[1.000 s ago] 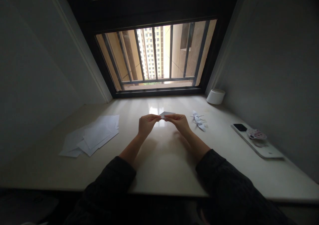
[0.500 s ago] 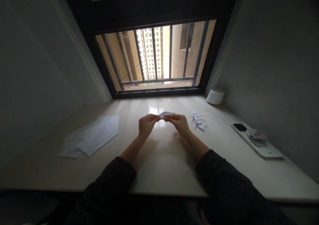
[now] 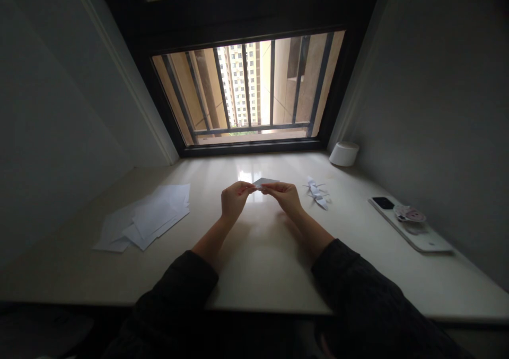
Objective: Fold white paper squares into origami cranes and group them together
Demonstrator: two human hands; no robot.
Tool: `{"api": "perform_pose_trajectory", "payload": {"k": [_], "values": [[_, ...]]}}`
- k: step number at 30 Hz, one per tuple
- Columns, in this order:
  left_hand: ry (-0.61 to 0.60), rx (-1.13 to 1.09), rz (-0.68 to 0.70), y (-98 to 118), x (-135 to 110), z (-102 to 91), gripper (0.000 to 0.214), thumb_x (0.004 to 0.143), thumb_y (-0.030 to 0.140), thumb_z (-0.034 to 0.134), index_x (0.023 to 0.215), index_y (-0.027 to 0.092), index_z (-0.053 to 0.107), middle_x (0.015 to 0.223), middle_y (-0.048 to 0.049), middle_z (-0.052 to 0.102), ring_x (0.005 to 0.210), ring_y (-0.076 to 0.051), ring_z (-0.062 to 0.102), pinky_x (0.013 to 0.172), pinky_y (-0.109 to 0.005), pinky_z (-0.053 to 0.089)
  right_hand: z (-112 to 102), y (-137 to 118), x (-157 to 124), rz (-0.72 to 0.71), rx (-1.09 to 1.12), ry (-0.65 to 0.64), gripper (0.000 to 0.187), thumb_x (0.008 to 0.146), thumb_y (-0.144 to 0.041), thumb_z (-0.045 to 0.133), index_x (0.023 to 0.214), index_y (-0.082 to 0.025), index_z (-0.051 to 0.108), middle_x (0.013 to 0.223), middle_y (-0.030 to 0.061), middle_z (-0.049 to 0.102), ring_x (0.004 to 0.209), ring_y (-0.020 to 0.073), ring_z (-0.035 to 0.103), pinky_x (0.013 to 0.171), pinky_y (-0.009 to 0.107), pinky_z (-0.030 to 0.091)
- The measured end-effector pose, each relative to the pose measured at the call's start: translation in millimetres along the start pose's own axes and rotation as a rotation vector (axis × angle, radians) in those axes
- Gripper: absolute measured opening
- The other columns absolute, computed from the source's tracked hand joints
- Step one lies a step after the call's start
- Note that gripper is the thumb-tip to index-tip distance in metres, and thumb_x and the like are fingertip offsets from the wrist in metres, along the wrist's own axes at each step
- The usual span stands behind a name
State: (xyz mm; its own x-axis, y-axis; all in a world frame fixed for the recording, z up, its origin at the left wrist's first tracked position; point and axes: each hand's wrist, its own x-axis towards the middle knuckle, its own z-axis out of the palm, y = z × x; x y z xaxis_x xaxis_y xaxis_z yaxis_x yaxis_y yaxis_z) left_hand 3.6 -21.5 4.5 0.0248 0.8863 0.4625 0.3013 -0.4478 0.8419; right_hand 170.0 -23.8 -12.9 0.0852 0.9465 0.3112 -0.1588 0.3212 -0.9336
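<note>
My left hand [image 3: 235,200] and my right hand [image 3: 284,197] meet above the middle of the polished stone desk [image 3: 254,274], pinching a folded white paper piece [image 3: 265,181] between their fingertips. Its pointed flap rises behind my fingers, and the lower part is hidden by them. To the right of my right hand lies a finished white origami crane [image 3: 317,193] on the desktop, apart from both hands. A loose pile of white paper sheets [image 3: 147,216] lies to the left of my left hand.
A phone in a white case [image 3: 409,226] lies at the right with a round sticker-like item [image 3: 409,213] on it. A white cylindrical cup [image 3: 344,154] stands in the far right corner. Walls flank the desk, and a barred window rises behind it.
</note>
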Motion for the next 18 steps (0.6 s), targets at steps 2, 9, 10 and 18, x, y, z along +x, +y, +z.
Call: {"api": "perform_pose_trajectory", "payload": {"k": [2,9,10,18], "values": [[-0.008,-0.087,-0.051,-0.7,1.1,1.5,0.023,0.068,0.04,0.071,0.078,0.02,0.069,0.075,-0.0031,0.072,0.072,-0.019,0.069,0.068,-0.029,0.052,-0.4,0.3,0.1,-0.004,-0.002,0.008,0.027,0.058,-0.038,0.08,0.078,-0.022,0.076,0.07,0.0049,0.073,0.069,0.0228,0.068,0.075,0.041,0.055],[-0.036,-0.272,-0.154,-2.3,5.0,1.6,0.027,0.071,0.039,0.069,0.084,0.017,0.06,0.073,-0.0043,0.072,0.073,-0.02,0.07,0.06,-0.025,0.049,-3.7,-0.8,2.0,-0.045,-0.016,0.037,0.027,0.059,-0.038,0.079,0.08,-0.022,0.076,0.07,0.004,0.073,0.068,0.0212,0.068,0.076,0.04,0.055],[-0.05,-0.266,-0.133,-2.0,4.6,1.2,0.028,0.071,0.039,0.069,0.087,0.018,0.06,0.073,-0.0039,0.072,0.074,-0.019,0.07,0.061,-0.025,0.05,-3.6,-1.2,2.0,-0.047,-0.005,0.034,0.027,0.059,-0.038,0.079,0.08,-0.022,0.076,0.071,0.0039,0.073,0.069,0.021,0.068,0.076,0.04,0.055],[-0.073,-0.204,-0.039,-2.8,1.1,3.4,0.021,0.069,0.035,0.072,0.082,0.019,0.07,0.074,-0.0039,0.072,0.072,-0.018,0.068,0.064,-0.027,0.052,-1.1,-0.3,1.6,-0.031,0.064,-0.003,0.025,0.056,-0.034,0.081,0.078,-0.023,0.076,0.075,0.0037,0.074,0.069,0.0211,0.068,0.076,0.04,0.055]]}}
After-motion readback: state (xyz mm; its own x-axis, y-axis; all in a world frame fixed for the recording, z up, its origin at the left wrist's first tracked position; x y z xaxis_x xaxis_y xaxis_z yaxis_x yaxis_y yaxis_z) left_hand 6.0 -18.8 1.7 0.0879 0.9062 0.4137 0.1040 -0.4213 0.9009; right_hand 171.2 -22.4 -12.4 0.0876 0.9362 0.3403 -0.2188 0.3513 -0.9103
